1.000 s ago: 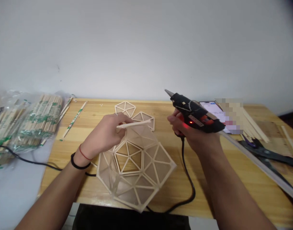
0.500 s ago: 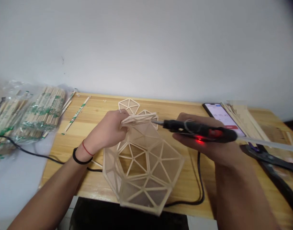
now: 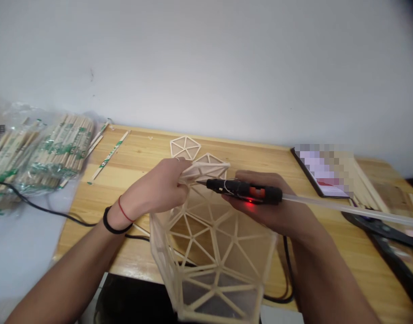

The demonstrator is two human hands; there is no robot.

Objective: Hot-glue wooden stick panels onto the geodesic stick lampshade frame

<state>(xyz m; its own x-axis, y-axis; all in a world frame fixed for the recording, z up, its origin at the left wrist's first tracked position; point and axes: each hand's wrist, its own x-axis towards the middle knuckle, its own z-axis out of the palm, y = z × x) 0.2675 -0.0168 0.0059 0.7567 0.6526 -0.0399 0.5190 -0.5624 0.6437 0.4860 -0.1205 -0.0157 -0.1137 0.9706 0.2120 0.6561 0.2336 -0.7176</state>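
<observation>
My left hand (image 3: pixel 159 191) is closed in a pinch on a light wooden stick (image 3: pixel 206 171) held against the top edge of a stick-built lattice frame (image 3: pixel 211 252). My right hand (image 3: pixel 277 209) grips a black hot glue gun (image 3: pixel 243 191) with a red light glowing. Its nozzle points left and sits beside the stick near my left fingers. A clear glue stick (image 3: pixel 348 208) juts from the back of the gun to the right. The lattice frame overhangs the table's (image 3: pixel 132 157) near edge.
Two flat stick hexagons (image 3: pixel 186 147) lie behind my hands. Bags of wrapped chopsticks (image 3: pixel 38 155) sit at the left, with loose ones (image 3: pixel 108 157) nearby. A phone (image 3: pixel 321 173), cut sticks (image 3: pixel 365 184) and black shears (image 3: pixel 388 240) lie at the right. A black cord (image 3: pixel 47 211) crosses the left.
My right hand swung the glue gun down and left until its nozzle reached the stick. My left hand brought the stick onto the frame's top edge. The frame sits nearer and lower in view.
</observation>
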